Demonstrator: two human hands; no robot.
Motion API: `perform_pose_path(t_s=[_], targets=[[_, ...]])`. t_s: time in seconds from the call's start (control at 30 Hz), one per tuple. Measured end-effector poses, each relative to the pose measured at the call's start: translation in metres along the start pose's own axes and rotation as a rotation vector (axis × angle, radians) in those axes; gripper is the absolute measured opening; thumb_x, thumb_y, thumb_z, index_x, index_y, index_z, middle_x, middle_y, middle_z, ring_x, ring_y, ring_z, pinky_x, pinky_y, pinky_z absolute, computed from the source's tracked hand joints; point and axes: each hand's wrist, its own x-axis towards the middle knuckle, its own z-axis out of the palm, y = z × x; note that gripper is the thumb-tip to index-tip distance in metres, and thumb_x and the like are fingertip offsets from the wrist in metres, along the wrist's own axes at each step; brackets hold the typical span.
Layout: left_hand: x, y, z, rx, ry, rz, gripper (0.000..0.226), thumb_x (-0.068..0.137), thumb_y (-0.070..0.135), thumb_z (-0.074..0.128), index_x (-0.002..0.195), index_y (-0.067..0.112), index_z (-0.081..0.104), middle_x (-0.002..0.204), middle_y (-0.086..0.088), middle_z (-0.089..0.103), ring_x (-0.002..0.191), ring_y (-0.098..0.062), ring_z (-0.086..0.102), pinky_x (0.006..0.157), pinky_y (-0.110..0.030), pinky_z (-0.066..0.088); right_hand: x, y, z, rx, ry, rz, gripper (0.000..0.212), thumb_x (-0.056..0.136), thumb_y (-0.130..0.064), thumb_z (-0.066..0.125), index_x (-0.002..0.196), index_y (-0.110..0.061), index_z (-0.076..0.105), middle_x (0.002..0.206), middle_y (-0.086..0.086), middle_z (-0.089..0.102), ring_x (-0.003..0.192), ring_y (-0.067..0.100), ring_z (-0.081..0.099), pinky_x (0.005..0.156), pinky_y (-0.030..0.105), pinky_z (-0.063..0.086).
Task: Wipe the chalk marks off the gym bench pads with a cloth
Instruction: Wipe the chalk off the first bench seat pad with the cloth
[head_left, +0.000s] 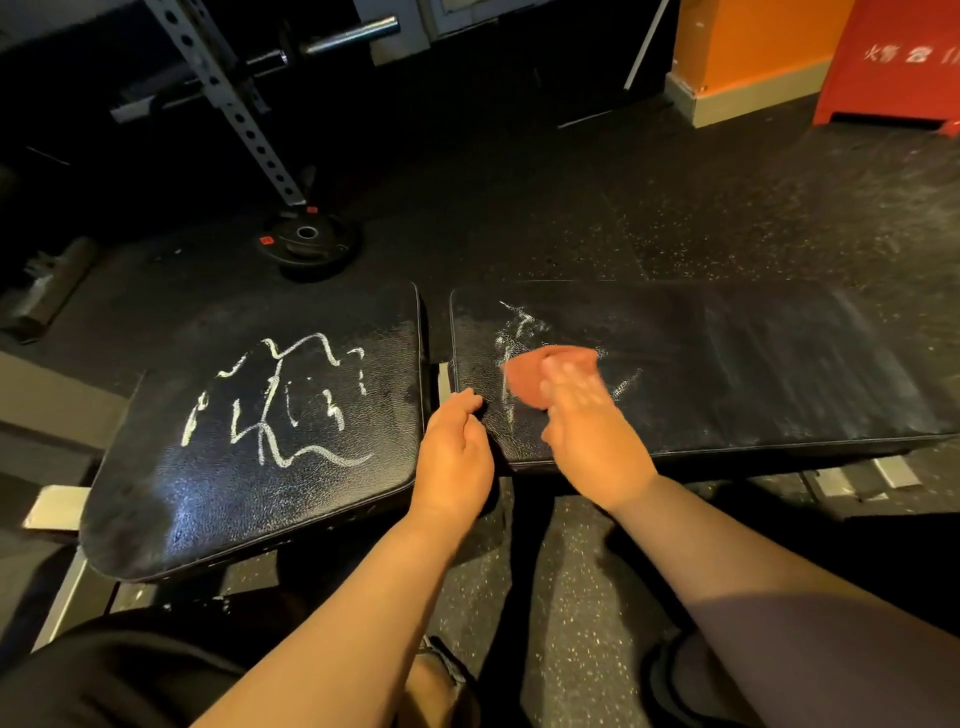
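- Dark speckled rubber floor (571, 208) fills the gym scene; an orange wall (753, 41) and a red cabinet (893, 62) stand at the far right.
- At the far left, a perforated rack upright (228, 104) slants down to the floor, with a black weight plate (307, 244) lying flat just beside its foot.
- Two black padded surfaces lie side by side in front of the person, with a narrow gap between them.
- The left pad (156, 493) carries bold white chalk marks (280, 400) scrawled across its middle, crisp and unsmeared.
- The long right pad (753, 374) shows fainter, smeared chalk streaks (519, 322) near its left end, and a pale dusty haze farther right.
- A reddish-pink cloth (524, 376) lies on the right pad, directly on the smeared streaks.
- The right hand (587, 426) lies on top of the cloth with its fingers spread flat and pressing down; the fingers are blurred.
- The left hand (454, 447) rests on the near left corner of the right pad, next to the gap, with its fingers curled; whether they grip the pad's edge cannot be told.
- Both forearms are bare, and the person's knees show at the bottom of the view.
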Motion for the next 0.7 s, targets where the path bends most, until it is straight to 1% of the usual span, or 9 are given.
perform_pose_path(t_s=[0.1, 0.17, 0.23, 0.33, 0.4, 0.47, 0.53, 0.6, 0.7], targets=[[0.0, 0.001, -0.002, -0.002, 0.001, -0.005, 0.038, 0.105, 0.012, 0.037, 0.137, 0.016, 0.056, 0.139, 0.003, 0.053, 0.123, -0.003, 0.045, 0.104, -0.013, 0.027, -0.001, -0.016, 0.006, 0.02, 0.057, 0.176, 0.044, 0.095, -0.004, 0.053, 0.138, 0.005, 0.045, 0.143, 0.018, 0.048, 0.137, 0.038, 0.038, 0.113, 0.046, 0.03], [0.002, -0.001, -0.002, -0.001, 0.021, -0.003, 0.038, 0.104, 0.012, 0.037, 0.136, 0.015, 0.057, 0.139, 0.001, 0.053, 0.126, -0.006, 0.047, 0.105, -0.015, 0.03, -0.007, -0.037, 0.014, 0.017, 0.028, 0.053, 0.039, 0.1, -0.017, 0.046, 0.136, -0.002, 0.052, 0.151, 0.008, 0.045, 0.144, 0.03, 0.032, 0.118, 0.04, 0.026], [0.003, -0.001, 0.0, 0.011, 0.044, 0.011, 0.038, 0.103, 0.01, 0.037, 0.133, 0.015, 0.059, 0.136, 0.0, 0.056, 0.123, -0.006, 0.05, 0.103, -0.012, 0.033, -0.01, -0.047, 0.014, 0.017, 0.036, -0.064, 0.031, 0.101, -0.032, 0.044, 0.118, -0.014, 0.062, 0.141, -0.003, 0.052, 0.135, 0.021, 0.038, 0.114, 0.04, 0.031], [0.001, 0.003, 0.001, 0.014, 0.038, 0.054, 0.036, 0.102, 0.005, 0.038, 0.128, 0.015, 0.061, 0.128, 0.004, 0.057, 0.108, 0.005, 0.051, 0.09, 0.002, 0.029, 0.001, -0.032, 0.006, 0.007, 0.03, -0.149, 0.013, 0.096, -0.025, 0.049, 0.105, -0.02, 0.057, 0.119, -0.011, 0.052, 0.117, 0.015, 0.042, 0.104, 0.04, 0.034], [0.001, 0.001, 0.0, 0.038, 0.02, 0.073, 0.037, 0.103, 0.006, 0.038, 0.133, 0.012, 0.057, 0.132, 0.001, 0.055, 0.112, 0.004, 0.049, 0.097, -0.003, 0.027, 0.007, -0.015, 0.005, 0.005, 0.041, -0.154, 0.023, 0.093, -0.019, 0.044, 0.113, -0.019, 0.053, 0.127, -0.008, 0.051, 0.122, 0.017, 0.042, 0.108, 0.046, 0.035], [0.002, -0.001, -0.001, 0.074, -0.005, 0.088, 0.038, 0.103, 0.008, 0.038, 0.138, 0.011, 0.054, 0.138, -0.001, 0.053, 0.123, -0.003, 0.044, 0.103, -0.01, 0.026, 0.013, -0.007, 0.004, 0.057, 0.104, 0.002, 0.037, 0.091, -0.013, 0.041, 0.127, -0.019, 0.048, 0.138, -0.003, 0.05, 0.123, 0.018, 0.036, 0.109, 0.049, 0.034], [0.005, -0.004, -0.001, 0.103, -0.009, 0.103, 0.039, 0.103, 0.008, 0.038, 0.139, 0.012, 0.053, 0.139, -0.001, 0.051, 0.124, -0.003, 0.041, 0.101, -0.007, 0.023, 0.019, -0.01, 0.007, 0.09, 0.13, 0.121, 0.044, 0.09, -0.005, 0.042, 0.132, -0.019, 0.045, 0.138, 0.0, 0.05, 0.121, 0.019, 0.036, 0.109, 0.05, 0.034], [0.007, -0.003, -0.001, 0.113, -0.001, 0.106, 0.04, 0.103, 0.007, 0.037, 0.139, 0.011, 0.054, 0.14, -0.001, 0.051, 0.126, -0.003, 0.041, 0.102, -0.005, 0.023, 0.019, -0.025, 0.01, 0.051, 0.149, -0.005, 0.045, 0.087, -0.003, 0.04, 0.127, -0.021, 0.053, 0.13, -0.003, 0.055, 0.121, 0.02, 0.045, 0.108, 0.044, 0.037], [0.013, -0.002, 0.005, 0.047, 0.027, 0.11, 0.034, 0.101, 0.01, 0.036, 0.122, 0.015, 0.062, 0.127, -0.001, 0.06, 0.121, -0.011, 0.052, 0.109, -0.027, 0.038, 0.006, -0.039, 0.023, 0.075, 0.098, -0.16, 0.041, 0.095, -0.009, 0.045, 0.13, -0.023, 0.062, 0.134, -0.004, 0.057, 0.124, 0.02, 0.05, 0.108, 0.037, 0.039]])
